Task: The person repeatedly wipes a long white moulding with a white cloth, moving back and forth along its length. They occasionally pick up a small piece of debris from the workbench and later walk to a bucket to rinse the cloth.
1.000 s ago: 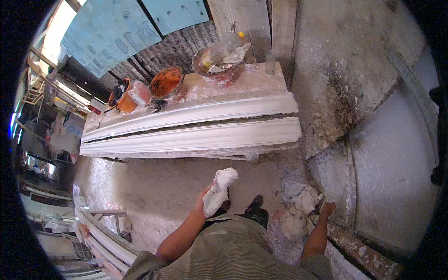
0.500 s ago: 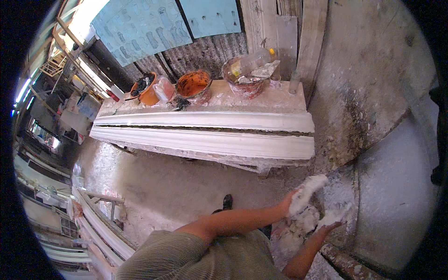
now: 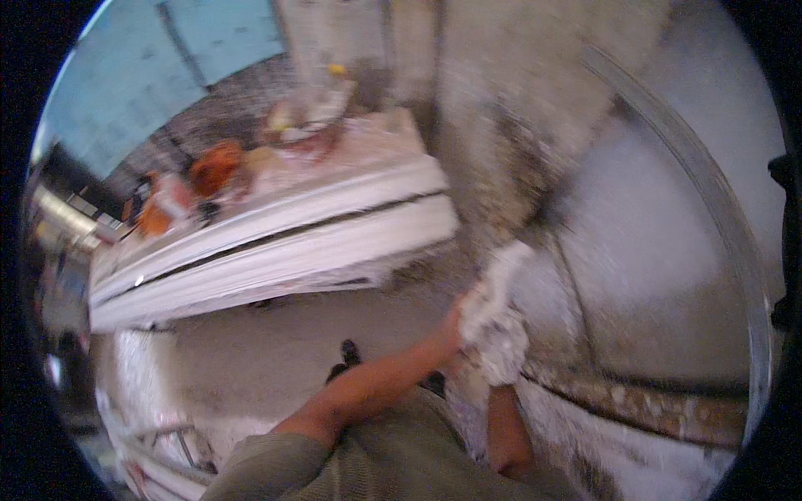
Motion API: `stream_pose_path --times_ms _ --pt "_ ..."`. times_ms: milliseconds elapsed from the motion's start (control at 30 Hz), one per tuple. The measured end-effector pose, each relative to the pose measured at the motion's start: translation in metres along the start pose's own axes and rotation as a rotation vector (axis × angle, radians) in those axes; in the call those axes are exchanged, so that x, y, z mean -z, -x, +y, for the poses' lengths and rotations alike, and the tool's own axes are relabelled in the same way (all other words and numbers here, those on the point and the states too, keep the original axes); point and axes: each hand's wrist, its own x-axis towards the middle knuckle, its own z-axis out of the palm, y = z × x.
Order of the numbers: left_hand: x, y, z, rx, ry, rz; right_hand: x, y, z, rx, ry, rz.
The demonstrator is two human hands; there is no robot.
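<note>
My left hand (image 3: 474, 311) and my right hand (image 3: 501, 367) are close together, low at the right of my body. Both are coated in white up to the wrists. A lumpy whitish wad (image 3: 499, 338) with grey streaks lies between them, and both hands appear closed around it. From my left hand a pale white length (image 3: 508, 265) sticks up and away; whether it is coated fingers or part of the wad, I cannot make out. Motion blur smears the separate fingers.
Long white mouldings (image 3: 359, 230) lie along a bench (image 3: 380, 138) ahead to the left. Behind them stand an orange bucket (image 3: 219, 167) and a cluttered basin (image 3: 309, 138). A pale curved strip (image 3: 710, 184) arcs on the right, above a brown pole-like edge (image 3: 652, 401).
My view has swung right, so the bench sits farther left and tilted. My hands, apart around a pale lump before, have come together and risen. The curved strip has come into view.
</note>
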Motion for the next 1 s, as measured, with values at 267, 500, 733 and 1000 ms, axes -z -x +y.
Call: stream_pose_path --times_ms 267,500,733,1000 --pt "-0.018 -0.028 0.06 0.56 0.661 -0.069 0.093 -0.023 0.069 -0.322 -0.128 0.4" --pt "-0.045 -0.032 0.051 0.569 0.449 -0.175 0.118 -0.021 0.112 -0.463 -0.202 0.474" --pt "-0.079 -0.028 0.033 0.206 -0.077 -0.147 0.105 -0.008 0.033 -0.285 0.713 0.05" --pt "-0.121 -0.037 0.028 -0.101 -0.599 -0.096 0.123 -0.006 0.083 -0.505 0.123 0.182"
